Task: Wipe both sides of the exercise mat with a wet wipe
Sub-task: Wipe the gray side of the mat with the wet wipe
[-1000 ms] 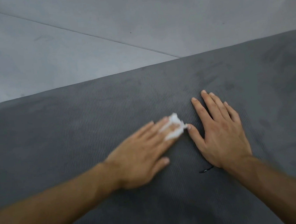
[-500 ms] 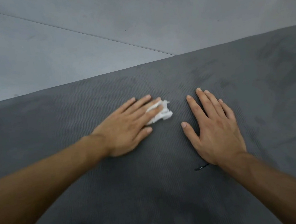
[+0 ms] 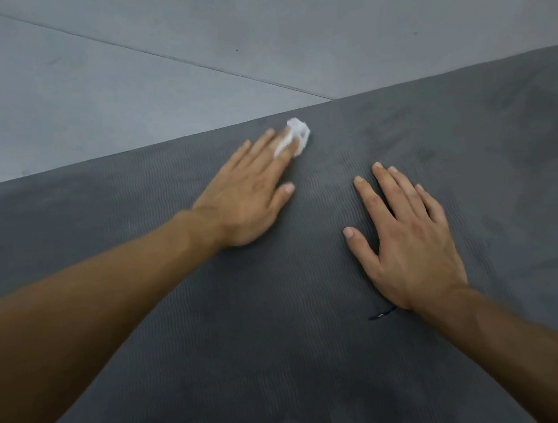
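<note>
A dark grey ribbed exercise mat lies flat and fills the lower part of the head view. My left hand lies palm down on it with straight fingers, pressing a crumpled white wet wipe against the mat close to its far edge. The wipe sticks out beyond the fingertips. My right hand rests flat on the mat to the right, fingers spread, holding nothing.
Pale grey floor with one diagonal seam lies beyond the mat's far edge. A small dark mark sits on the mat just below my right wrist. Faint smudges show on the mat's right side.
My left hand has slid the wipe away from me, from beside my right thumb up to the mat's far edge. My right hand has stayed flat in place.
</note>
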Available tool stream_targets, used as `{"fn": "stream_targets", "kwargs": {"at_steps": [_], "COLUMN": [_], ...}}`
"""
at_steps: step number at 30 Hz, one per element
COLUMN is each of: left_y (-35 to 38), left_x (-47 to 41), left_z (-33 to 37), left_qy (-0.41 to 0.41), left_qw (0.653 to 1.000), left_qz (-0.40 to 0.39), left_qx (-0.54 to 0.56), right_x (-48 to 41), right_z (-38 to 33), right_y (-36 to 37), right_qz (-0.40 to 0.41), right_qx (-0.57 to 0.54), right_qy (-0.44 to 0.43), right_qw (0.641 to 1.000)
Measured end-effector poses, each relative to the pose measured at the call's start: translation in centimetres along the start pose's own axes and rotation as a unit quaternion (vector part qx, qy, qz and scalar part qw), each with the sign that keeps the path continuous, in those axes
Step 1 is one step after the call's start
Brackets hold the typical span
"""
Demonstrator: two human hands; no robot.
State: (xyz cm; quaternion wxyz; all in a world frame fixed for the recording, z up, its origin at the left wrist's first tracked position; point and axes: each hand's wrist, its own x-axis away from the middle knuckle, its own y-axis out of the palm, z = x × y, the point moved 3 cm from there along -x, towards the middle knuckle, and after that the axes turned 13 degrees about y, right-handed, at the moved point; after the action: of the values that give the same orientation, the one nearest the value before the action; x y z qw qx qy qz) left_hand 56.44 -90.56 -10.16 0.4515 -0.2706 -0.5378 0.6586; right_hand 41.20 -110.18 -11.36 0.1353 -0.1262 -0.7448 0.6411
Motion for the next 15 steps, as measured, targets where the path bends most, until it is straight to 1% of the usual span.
{"fn": "stream_targets", "kwargs": {"at_steps": [3,7,9,11,14,15], "left_y": [1.3,3.3,4.1,5.1,6.5,6.6], "left_x": [3.3,7.7,9.6,11.5,13.7,14.0], "left_z": [4.5,8.5,10.2,11.6,12.3,11.9], "left_qy": [0.082,0.142,0.192,0.259,0.377,0.397], "left_qw": [0.996,0.987,0.977,0.958,0.902,0.890], "left_qz": [-0.032,-0.064,-0.070,-0.082,-0.108,-0.114], "left_qx": [-0.007,-0.044,-0.067,-0.095,-0.182,-0.193], "right_x": [0.1,0.0,0.0,0.0,0.1,0.0], "right_z": [0.0,0.1,0.1,0.1,0.1,0.0], "right_y": [0.0,0.0,0.0,0.0,0.0,0.0], "right_qz": [0.008,0.010,0.008,0.009,0.011,0.010], "right_qx": [-0.001,-0.001,0.004,0.002,-0.001,-0.001], "right_qy": [-0.001,-0.002,-0.003,-0.004,-0.004,-0.004], "right_qw": [1.000,1.000,1.000,1.000,1.000,1.000]}}
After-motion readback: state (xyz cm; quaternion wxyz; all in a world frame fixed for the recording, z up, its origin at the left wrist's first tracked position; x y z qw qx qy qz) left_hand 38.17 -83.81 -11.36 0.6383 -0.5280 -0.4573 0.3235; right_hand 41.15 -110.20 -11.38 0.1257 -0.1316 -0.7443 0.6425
